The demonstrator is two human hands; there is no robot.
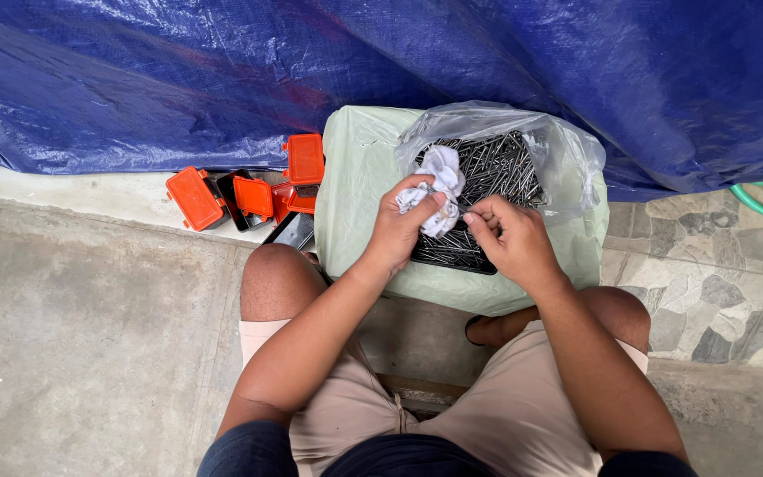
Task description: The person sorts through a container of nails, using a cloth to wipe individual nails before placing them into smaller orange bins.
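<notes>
Two hands over a tray of nails.
Left hand (396, 228) clutches a white cloth (435, 187); right hand (512, 240) pinches a nail beside it, above the black tray (452, 258) of grey nails (496, 168); orange cases (253, 193) lie beyond, against blue tarp (222, 71).

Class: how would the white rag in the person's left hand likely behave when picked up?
The white rag is crumpled and folded over in the left hand, so it is probably floppy and light. It looks like soft cloth, so unlikely to slip or roll.

A crumpled white cloth (437, 187) bunches up out of the left hand (396, 227), just beside the right hand (512, 240). Beneath both hands lies a heap of thin grey nails (496, 168), jumbled in a clear plastic bag (567, 155).
</notes>
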